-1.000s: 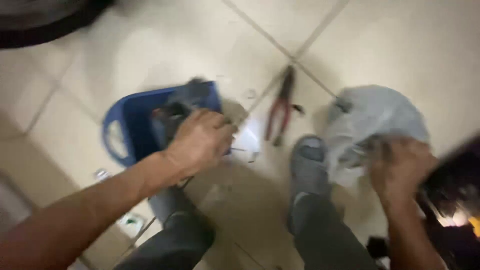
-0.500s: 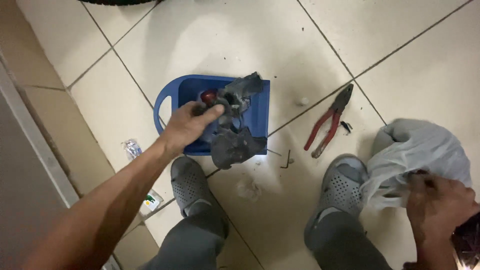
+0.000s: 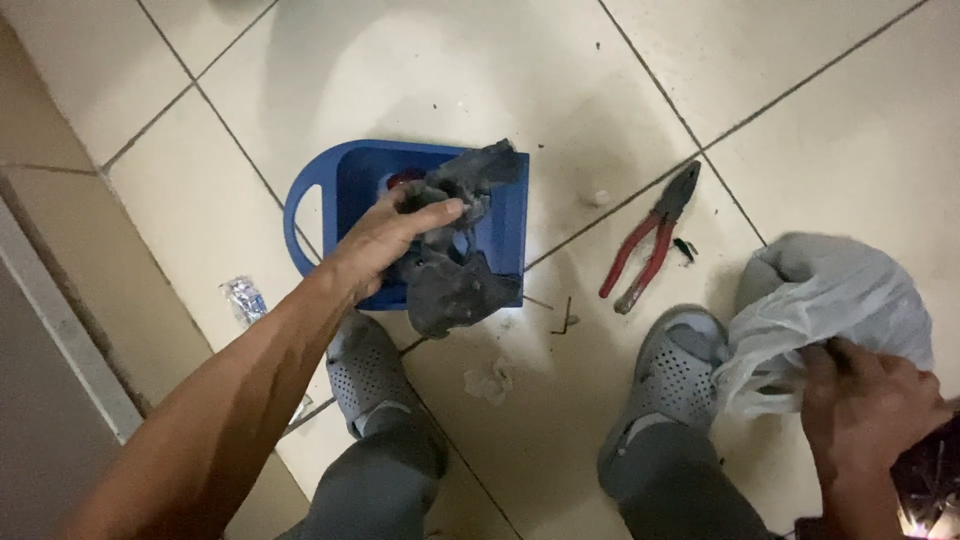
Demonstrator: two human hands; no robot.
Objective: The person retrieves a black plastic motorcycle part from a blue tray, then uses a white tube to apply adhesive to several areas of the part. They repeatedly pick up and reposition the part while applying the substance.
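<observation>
Seen from the head camera, a blue plastic basket (image 3: 318, 196) with a loop handle is sitting on the pale tiled floor (image 3: 450, 80), just ahead of the person's left grey perforated clog (image 3: 372, 372). Inside it a small red object (image 3: 402, 182) is showing at the back, mostly hidden. The left hand (image 3: 385, 232) is reaching over the basket with fingers closed on a dirty grey rag (image 3: 455, 250), which is draping from the hand down over the basket's near edge and onto the tile. At the lower right, the right hand (image 3: 868, 412) is clenching the bunched mouth of a thin grey plastic bag (image 3: 835, 300), which is resting on the floor against the right grey clog (image 3: 668, 385); what the bag is holding cannot be told. Red-handled pliers (image 3: 648, 240) are lying on the tile between basket and bag, apart from both. A crumpled clear wrapper (image 3: 243, 297) is lying left of the basket, and a small scrap (image 3: 488, 380) between the clogs.

Compared with half a second ago, the hands are gripping the same things and the basket, pliers and bag are lying where they were; the rag is hanging slightly lower over the basket's edge.
</observation>
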